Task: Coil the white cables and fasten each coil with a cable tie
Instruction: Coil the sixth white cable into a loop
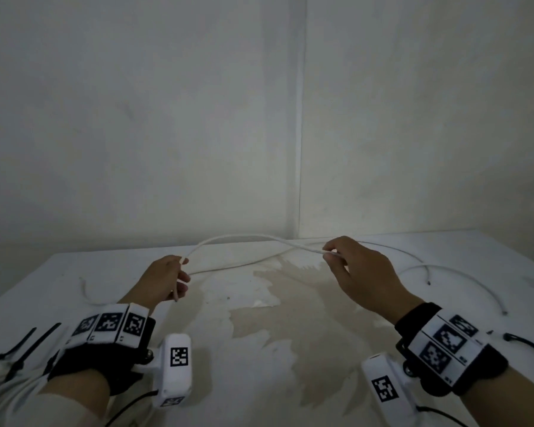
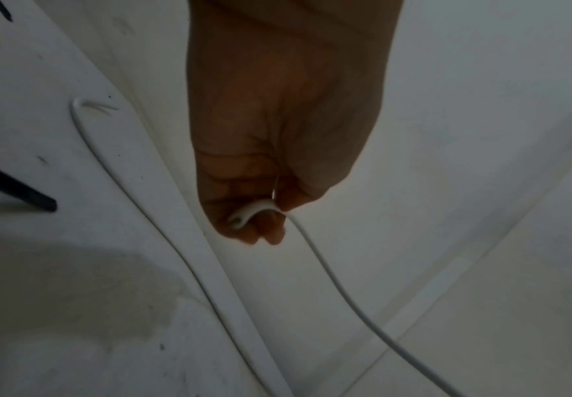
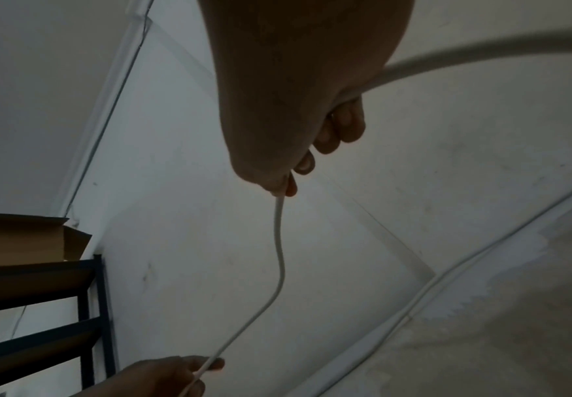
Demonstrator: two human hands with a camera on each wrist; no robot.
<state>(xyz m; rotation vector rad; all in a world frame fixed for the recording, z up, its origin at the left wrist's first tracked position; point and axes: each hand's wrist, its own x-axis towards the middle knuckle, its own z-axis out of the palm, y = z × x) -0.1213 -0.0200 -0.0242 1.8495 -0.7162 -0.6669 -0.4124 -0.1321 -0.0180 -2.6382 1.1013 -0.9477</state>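
A white cable (image 1: 241, 238) arches in the air between my two hands above the white table (image 1: 259, 334). My left hand (image 1: 170, 280) grips one end of it, with the short tip (image 1: 176, 294) sticking out below the fingers. The left wrist view shows that cable (image 2: 325, 271) curling out of the fist. My right hand (image 1: 332, 255) pinches the cable further along, thumb against forefinger; in the right wrist view the cable (image 3: 279, 241) hangs from that pinch down to the left hand (image 3: 189, 373). Black cable ties (image 1: 22, 349) lie at the table's left front.
A second white cable (image 1: 228, 267) lies across the table from the left edge to the back. Another cable (image 1: 475, 283) curves at the right. A beige stain covers the table's middle. Walls meet in a corner behind. A dark shelf (image 3: 87, 309) with a cardboard box stands to the left.
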